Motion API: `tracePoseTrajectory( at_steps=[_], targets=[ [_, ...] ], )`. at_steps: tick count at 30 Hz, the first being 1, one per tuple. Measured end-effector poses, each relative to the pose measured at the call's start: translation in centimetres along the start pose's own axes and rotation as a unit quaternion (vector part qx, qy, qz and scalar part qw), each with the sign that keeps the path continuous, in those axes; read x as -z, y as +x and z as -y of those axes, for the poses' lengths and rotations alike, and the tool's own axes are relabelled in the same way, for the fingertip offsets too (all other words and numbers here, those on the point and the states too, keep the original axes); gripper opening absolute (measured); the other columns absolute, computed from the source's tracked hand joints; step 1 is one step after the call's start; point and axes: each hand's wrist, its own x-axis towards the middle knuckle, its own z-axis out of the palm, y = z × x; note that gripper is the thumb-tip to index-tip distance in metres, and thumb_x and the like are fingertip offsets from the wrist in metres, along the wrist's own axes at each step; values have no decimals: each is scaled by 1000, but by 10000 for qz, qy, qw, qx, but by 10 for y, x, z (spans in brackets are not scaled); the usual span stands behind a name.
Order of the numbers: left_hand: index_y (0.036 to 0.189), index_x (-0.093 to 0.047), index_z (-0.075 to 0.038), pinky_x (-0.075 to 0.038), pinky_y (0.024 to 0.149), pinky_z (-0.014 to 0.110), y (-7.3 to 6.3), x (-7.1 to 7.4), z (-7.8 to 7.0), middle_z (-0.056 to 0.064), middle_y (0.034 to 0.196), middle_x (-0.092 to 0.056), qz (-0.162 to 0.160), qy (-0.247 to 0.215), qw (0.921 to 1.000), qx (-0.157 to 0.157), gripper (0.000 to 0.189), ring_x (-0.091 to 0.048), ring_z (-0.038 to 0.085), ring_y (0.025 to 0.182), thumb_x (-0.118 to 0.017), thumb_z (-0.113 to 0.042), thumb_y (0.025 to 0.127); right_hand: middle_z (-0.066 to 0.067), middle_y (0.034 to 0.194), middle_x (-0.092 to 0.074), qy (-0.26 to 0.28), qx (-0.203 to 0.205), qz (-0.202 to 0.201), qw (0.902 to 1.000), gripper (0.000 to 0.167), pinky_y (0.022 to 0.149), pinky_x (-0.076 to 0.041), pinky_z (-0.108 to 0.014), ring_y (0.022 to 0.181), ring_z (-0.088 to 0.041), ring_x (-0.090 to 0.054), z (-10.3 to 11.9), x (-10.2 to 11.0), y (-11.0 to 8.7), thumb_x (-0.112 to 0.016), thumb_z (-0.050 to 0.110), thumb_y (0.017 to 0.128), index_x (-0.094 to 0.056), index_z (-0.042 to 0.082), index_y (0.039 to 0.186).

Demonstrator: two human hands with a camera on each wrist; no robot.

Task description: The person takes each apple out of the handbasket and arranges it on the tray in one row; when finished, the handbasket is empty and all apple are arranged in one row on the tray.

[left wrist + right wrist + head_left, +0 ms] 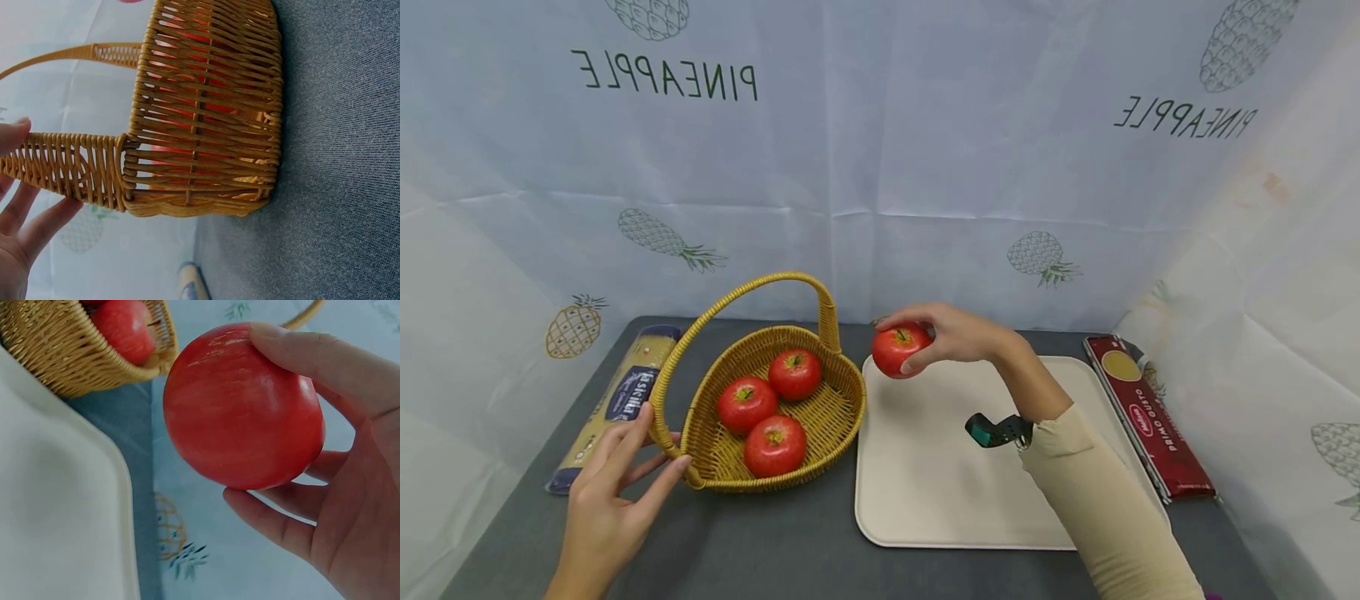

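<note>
Right hand [958,333] half open, thumb and fingers curved round a red apple [895,354], cupped from its 3 o'clock side; in the right wrist view the thumb lies on one side and fingertips on the opposite one, palm clear of the skin. Left hand [610,500] spread wide at the basket's 8 o'clock, thumb and fingers pinching the two edges of the handle [786,277] at its low end. Held apple: round, glossy, deep red, pale streaks near the thumb, dark stem in a yellow-green patch; it hangs above the 10-to-11 o'clock corner of a cream tray [925,492], at about 2 o'clock from the basket's middle. Yellow wicker basket [846,400] stands on the dark grey counter [760,542] with three more apples inside, similarly red with yellowish stem ends: one toward 9 o'clock [747,406], one toward 1 [795,375], one at 6 [775,447]. Yellow pack with dark blue label [617,408] lies at the basket's 9 o'clock; dark red packet [1150,417] toward the tray's 3 o'clock. Pineapple-printed sheet [880,150] at 12 o'clock, behind everything.
</note>
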Motion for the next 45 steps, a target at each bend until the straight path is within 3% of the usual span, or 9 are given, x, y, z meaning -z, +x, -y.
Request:
tracePoseTrajectory(
  at_steps=[11,21,41,45],
  targets=[
    [147,-48,7,-55,87,2,-1,-1,1,-18,124,-55,-10,-55,10000,3,71,-60,-9,113,-74,-29,91,-12,144,-57,28,-20,-291,9996,58,98,-62,-39,129,-31,-53,-45,-15,-4,-79,18,89,-60,14,144],
    [147,-48,7,-55,88,3,-3,-1,2,-16,124,-55,-18,-98,9999,30,70,-60,-8,114,-77,-19,90,-10,147,-55,5,-340,-577,9978,59,105,-59,-46,133,-31,-51,-73,-37,2,-79,23,90,-59,18,145],
    [148,-47,7,-55,88,3,-1,-1,2,-16,123,-55,-1,-127,9999,2,72,-60,-7,114,-74,-28,91,-12,149,-53,-24,-565,-672,9961,63,113,-54,-52,137,-34,-47,-85,-58,14,-81,24,89,-57,19,147],
    [148,-46,8,-55,88,4,-1,-2,4,-15,124,-55,-5,-175,9998,-67,71,-61,-7,114,-76,-23,91,-11,148,-54,58,-653,-718,9953,63,111,-56,-50,136,-33,-48,-87,-61,18,-80,24,90,-56,19,148]
  ],
)
